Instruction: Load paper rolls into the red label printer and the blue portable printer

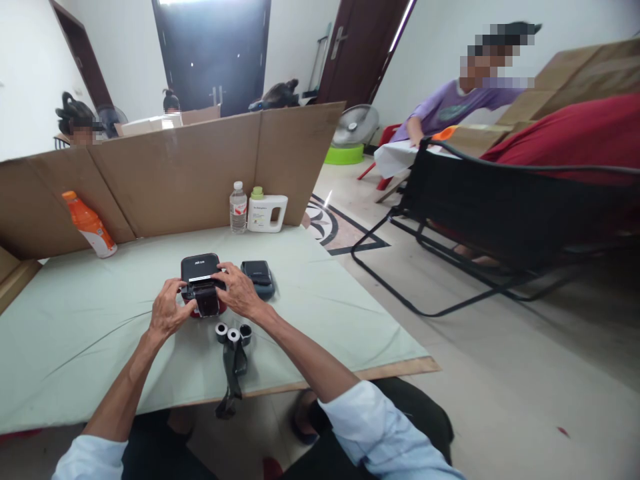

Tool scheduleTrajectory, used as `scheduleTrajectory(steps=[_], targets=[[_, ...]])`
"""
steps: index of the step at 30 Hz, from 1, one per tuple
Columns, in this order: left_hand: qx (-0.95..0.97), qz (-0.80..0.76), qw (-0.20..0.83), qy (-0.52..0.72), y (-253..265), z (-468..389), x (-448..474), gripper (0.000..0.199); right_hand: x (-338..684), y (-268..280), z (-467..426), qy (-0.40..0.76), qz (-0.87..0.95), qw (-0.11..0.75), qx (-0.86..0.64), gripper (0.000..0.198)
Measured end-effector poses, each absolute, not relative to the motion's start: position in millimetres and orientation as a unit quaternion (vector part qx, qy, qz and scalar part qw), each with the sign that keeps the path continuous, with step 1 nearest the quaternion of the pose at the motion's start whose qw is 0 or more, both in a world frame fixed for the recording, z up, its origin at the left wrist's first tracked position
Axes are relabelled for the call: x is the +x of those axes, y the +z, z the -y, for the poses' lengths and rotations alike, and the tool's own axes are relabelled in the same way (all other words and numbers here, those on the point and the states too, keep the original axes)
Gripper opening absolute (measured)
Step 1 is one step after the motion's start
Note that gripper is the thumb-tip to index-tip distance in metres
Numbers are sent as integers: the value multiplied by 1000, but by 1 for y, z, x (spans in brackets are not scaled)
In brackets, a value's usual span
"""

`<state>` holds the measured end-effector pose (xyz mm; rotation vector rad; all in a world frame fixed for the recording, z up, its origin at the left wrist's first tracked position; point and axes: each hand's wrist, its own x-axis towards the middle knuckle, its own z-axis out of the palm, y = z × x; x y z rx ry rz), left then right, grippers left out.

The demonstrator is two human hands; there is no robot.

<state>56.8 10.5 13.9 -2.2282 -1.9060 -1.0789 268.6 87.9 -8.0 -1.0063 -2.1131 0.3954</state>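
Note:
A small black-and-red label printer (201,268) stands on the pale green tabletop, its front part dark and glossy. My left hand (169,309) grips its left side, with the thumb at the front and the fingers at the upper edge. On the opposite side my right hand (236,290) closes round the right edge, fingers bent over the top. Both hands hide parts of the casing. Close in front lie three small rolls (233,335) with white or dark cores, and a black ribbon (230,380) trails from them over the table's front edge. Right of the printer rests a dark case (258,277).
A cardboard screen (185,177) borders the table's far side. Before it stand an orange bottle (90,223), a clear water bottle (239,208) and a white jug (267,213). A black folding chair (480,213) and a person in purple (445,107) are at the right.

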Motion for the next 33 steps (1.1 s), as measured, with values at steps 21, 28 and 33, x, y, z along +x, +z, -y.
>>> scheduleTrajectory(steps=[21,28,33], targets=[[-720,610,50,-327,14,-5,59,30,277,-6,-79,143,836,376,-373,21],[-719,610,43,-332,14,-5,59,27,275,-2,-80,137,839,362,-382,18],[-716,612,40,-333,14,-4,59,26,275,-1,-80,139,840,359,-382,18]])
